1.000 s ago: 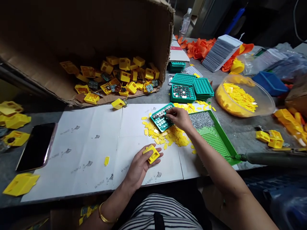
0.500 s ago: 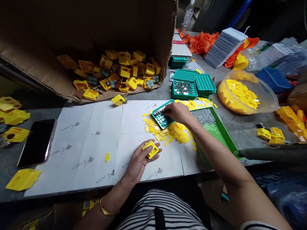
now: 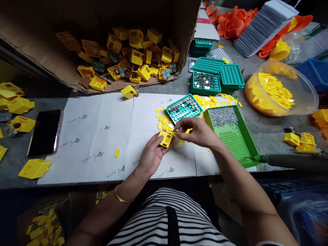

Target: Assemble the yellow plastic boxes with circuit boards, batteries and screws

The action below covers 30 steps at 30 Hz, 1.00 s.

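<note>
My left hand (image 3: pixel 151 155) is closed round a small yellow plastic casing (image 3: pixel 166 139), its thumb on the near side and an opening facing up. Just right of the casing, my right hand (image 3: pixel 193 131) pinches a small dark button cell (image 3: pixel 175 130), mostly covered by the fingertips. Behind both hands lies a teal tray (image 3: pixel 176 118) with rows of silver button cells (image 3: pixel 183 105). Loose flat yellow covers (image 3: pixel 164 120) are scattered around the tray, partly under my right hand.
A cardboard box (image 3: pixel 188 44) of yellow casings stands at the back. Right of my hands are a green tray (image 3: pixel 246 141) of small screws, an electric screwdriver (image 3: pixel 287 160) and a plastic bowl (image 3: pixel 311 97) of yellow covers. A phone (image 3: pixel 44 133) lies left.
My right hand has come from the teal tray toward me, to the casing, with a button cell in its fingers. The casing in my left hand has turned slightly. The view has shifted.
</note>
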{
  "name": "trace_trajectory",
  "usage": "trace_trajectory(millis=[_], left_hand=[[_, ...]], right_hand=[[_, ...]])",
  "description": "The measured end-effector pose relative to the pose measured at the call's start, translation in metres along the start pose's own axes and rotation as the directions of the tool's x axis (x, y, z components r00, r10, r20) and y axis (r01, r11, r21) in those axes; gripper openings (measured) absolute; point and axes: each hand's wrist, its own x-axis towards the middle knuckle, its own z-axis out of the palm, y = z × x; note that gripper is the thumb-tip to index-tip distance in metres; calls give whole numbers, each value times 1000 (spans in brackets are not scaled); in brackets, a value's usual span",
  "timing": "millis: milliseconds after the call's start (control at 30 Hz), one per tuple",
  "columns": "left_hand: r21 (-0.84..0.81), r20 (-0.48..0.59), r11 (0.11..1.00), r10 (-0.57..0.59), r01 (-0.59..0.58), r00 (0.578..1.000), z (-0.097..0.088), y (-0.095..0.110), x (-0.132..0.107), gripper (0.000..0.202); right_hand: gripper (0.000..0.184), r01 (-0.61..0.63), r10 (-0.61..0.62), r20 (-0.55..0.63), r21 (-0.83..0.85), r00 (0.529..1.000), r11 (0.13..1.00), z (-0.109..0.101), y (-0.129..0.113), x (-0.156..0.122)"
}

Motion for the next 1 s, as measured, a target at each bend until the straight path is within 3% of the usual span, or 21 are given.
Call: trace_trajectory(millis=[167,300,367,467,600,867,1000], left_hand=[[31,12,995,93,-93,996,8,-8,-4,23],[105,-2,980,169,-168,986,12,-13,-11,25],[128,-16,975,183,-180,983,12,-14,-13,27],[76,12,982,172,-172,985,10,-14,-14,27],[18,46,987,157,-158,987,9,-11,-13,26],[227,41,954,190,-194,981,4,-12,-17,30],[171,58,977,118,-126,991,-1,-9,-16,29]], right_hand=[[7,23,-42,-53,-332,998,943,31,-14,-21],[13,-10,-6,-22,-657,1000,754,42,-23,-27],[15,-10,11,-4,-742,1000,670,44,-25,-30],[18,37,-34,17,-683,999,730,41,-24,-33],[16,26,-87,-106,-476,991,879,36,-17,-30],[5,-42,5,-87,-433,996,901,36,-17,-28],[9,-48,46,-11,-199,999,979,29,-7,-19]])
